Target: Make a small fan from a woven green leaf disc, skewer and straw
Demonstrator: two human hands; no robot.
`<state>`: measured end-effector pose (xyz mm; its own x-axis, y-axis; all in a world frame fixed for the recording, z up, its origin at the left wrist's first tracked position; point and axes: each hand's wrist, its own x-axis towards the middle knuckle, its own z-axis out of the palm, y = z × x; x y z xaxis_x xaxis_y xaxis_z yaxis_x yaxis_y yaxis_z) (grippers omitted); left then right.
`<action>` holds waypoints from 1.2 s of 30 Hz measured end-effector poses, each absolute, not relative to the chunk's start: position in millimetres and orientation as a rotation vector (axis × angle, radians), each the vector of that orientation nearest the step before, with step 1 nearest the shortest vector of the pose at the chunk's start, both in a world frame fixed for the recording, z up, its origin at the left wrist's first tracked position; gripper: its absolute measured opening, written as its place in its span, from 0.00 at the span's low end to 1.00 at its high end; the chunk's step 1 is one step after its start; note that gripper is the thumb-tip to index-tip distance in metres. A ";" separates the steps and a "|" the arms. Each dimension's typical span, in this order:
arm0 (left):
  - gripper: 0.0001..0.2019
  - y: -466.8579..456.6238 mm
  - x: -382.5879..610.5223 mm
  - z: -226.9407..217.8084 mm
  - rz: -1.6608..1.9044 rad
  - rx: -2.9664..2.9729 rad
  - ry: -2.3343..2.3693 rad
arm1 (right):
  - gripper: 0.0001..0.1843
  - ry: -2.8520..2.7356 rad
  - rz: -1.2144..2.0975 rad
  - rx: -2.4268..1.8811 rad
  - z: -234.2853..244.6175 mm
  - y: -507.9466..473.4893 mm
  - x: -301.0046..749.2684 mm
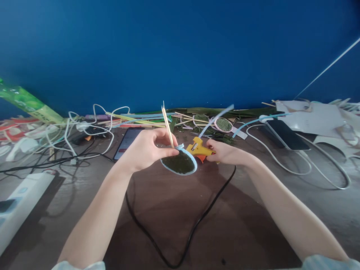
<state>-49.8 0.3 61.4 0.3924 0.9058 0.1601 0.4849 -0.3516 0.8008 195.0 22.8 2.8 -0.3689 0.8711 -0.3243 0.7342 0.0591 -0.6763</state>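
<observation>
My left hand (150, 150) pinches a round dark-green disc (180, 163) edged with a light-blue strip, along with thin pale wooden sticks (168, 125) that rise from its upper edge. A small twist of the blue strip shows beside the thumb. My right hand (222, 152) is closed on a yellow glue gun (198, 148), just right of the disc. A translucent glue stick (215, 122) juts from the gun up and to the right. Whether the gun's nozzle touches the disc I cannot tell.
A black cord (188, 240) loops across the brown table. At left lie a white power strip (25, 198), tangled white cables and a dark tablet (128, 140). Behind are coloured strips and two green-filled rings (223, 124). A phone (288, 135) lies at right near white scraps.
</observation>
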 end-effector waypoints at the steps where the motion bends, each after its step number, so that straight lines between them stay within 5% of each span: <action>1: 0.07 0.5 -49.9 61.5 0.806 1.978 1.191 | 0.15 -2.062 1.282 -1.619 6.2 22.3 196.8; 12: 0.06 -10.6 -46.8 67.4 0.856 2.090 1.309 | 0.24 -1.594 1.534 -1.102 41.2 17.8 228.5; 22: 0.04 -19.7 -42.5 72.1 0.928 2.243 1.322 | 0.12 -1.648 1.621 -0.774 36.3 21.1 245.4; 36: 0.06 -21.2 -40.5 73.7 0.894 2.155 1.360 | 0.13 -1.694 1.552 -0.790 38.2 15.4 236.8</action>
<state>-40.5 -21.2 73.7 0.3086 0.9066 0.2879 0.6240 -0.4214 0.6581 236.8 15.4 38.2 -0.5712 0.8158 0.0907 -0.0190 0.0974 -0.9951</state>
